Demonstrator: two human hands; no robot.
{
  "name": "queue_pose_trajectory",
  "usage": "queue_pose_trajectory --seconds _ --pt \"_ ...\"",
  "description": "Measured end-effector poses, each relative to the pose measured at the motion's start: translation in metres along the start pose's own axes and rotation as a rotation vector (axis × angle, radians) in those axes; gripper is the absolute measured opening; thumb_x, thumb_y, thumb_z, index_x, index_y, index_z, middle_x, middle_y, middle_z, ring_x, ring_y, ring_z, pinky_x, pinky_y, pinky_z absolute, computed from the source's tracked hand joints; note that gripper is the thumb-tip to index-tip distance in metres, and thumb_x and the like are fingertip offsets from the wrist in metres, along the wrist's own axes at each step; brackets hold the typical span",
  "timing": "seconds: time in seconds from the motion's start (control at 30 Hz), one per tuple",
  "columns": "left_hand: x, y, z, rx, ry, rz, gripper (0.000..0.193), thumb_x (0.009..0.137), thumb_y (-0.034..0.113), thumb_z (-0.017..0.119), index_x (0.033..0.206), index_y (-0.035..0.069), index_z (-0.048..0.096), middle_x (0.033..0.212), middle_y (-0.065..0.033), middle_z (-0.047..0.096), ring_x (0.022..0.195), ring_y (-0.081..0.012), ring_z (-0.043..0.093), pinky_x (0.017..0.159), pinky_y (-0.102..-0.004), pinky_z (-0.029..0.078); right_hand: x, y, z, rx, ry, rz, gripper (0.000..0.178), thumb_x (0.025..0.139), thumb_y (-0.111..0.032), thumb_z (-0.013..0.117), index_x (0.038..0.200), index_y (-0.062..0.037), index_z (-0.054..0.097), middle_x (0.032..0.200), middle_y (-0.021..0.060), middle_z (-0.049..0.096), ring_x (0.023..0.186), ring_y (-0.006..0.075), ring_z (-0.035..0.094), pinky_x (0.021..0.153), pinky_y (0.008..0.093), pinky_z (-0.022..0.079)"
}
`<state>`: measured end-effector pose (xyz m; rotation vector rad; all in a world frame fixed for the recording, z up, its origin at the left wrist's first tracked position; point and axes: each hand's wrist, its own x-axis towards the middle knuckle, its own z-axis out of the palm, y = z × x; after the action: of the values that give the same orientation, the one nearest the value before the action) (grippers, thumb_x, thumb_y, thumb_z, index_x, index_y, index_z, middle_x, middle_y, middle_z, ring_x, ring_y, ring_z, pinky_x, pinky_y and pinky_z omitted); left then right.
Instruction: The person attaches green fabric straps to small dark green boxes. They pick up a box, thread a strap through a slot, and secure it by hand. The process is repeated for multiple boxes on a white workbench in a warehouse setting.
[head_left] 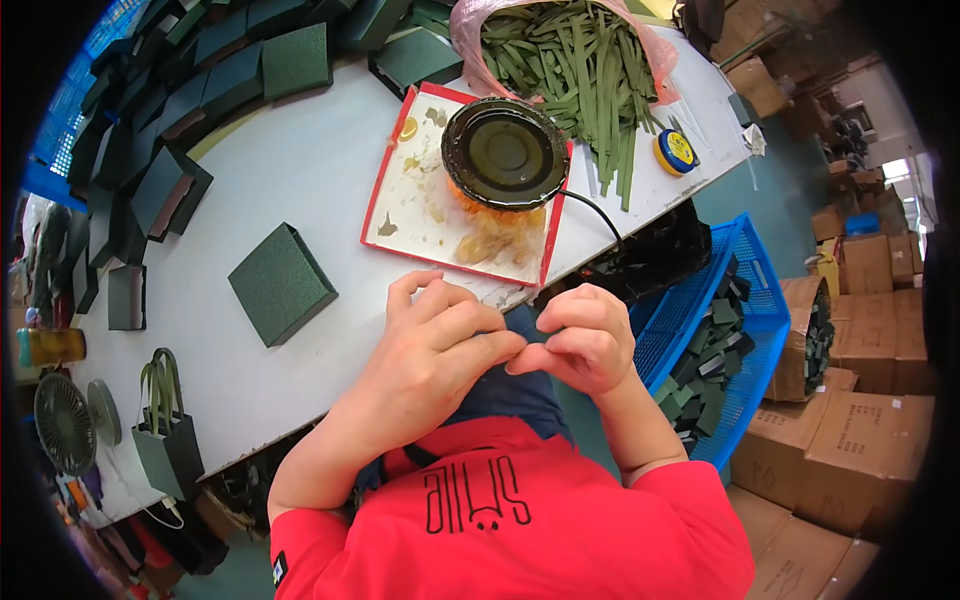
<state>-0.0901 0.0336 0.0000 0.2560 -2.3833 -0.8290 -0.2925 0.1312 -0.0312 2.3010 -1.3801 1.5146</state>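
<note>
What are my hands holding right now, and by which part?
It cannot be told: the left hand and right hand meet fingertip to fingertip at the table edge, hiding anything pinched between them.

Left hand (435,345) and right hand (585,340) meet fingertip to fingertip at white surface (300,170) edge. Red tray (400,215) with round black pot (505,152) just beyond; green box (281,284) left; blue crate (745,300) right.

head view | looks steeply down | near hands (520,350) | fisheye
</note>
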Motion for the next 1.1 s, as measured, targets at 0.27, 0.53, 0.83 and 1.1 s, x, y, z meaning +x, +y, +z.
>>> queue_pose_trajectory --seconds 0.27,0.53,0.83,1.1 --pt "-0.021 -0.001 0.019 -0.041 -0.244 -0.06 0.011 0.08 0.006 0.072 0.079 0.007 0.061 0.079 -0.0073 0.056 0.077 -0.0275 0.056 0.077 -0.039 0.044 0.003 0.017 -0.025 -0.118 0.409 0.559 0.018 0.088 0.005 0.071 0.097 -0.0035 0.058 0.083 0.0048 0.07 0.07 0.0062 0.06 0.06 0.0216 0.045" --pt "-0.042 -0.004 -0.011 -0.065 -0.368 0.014 0.019 0.083 0.008 0.068 0.102 0.006 0.067 0.116 -0.0136 0.063 0.11 -0.0334 0.06 0.093 -0.0415 0.048 -0.006 0.131 -0.083 -0.722 -0.038 0.615 0.011 0.09 -0.009 0.069 0.101 -0.0089 0.071 0.085 0.0093 0.064 0.066 0.0223 0.064 0.064 0.0355 0.052" --pt "-0.061 -0.045 -0.064 0.754 0.129 -0.619 0.079 0.072 0.017 0.082 0.144 0.011 0.05 0.147 -0.0153 0.047 0.144 -0.0385 0.035 0.115 -0.0567 0.029 0.013 0.16 -0.074 -0.705 -0.405 0.202 0.023 0.076 -0.002 0.067 0.098 -0.0091 0.071 0.115 0.0115 0.064 0.104 0.0299 0.063 0.086 0.0396 0.053" --pt "-0.075 -0.058 -0.067 0.528 0.073 -0.696 0.101 0.06 0.022 0.09 0.147 0.003 0.043 0.141 -0.0176 0.049 0.127 -0.0389 0.043 0.109 -0.0486 0.037 0.014 0.169 -0.072 -0.452 -0.26 0.287 0.015 0.079 0.005 0.064 0.092 -0.0034 0.064 0.109 0.0105 0.069 0.092 0.0269 0.065 0.078 0.035 0.054"
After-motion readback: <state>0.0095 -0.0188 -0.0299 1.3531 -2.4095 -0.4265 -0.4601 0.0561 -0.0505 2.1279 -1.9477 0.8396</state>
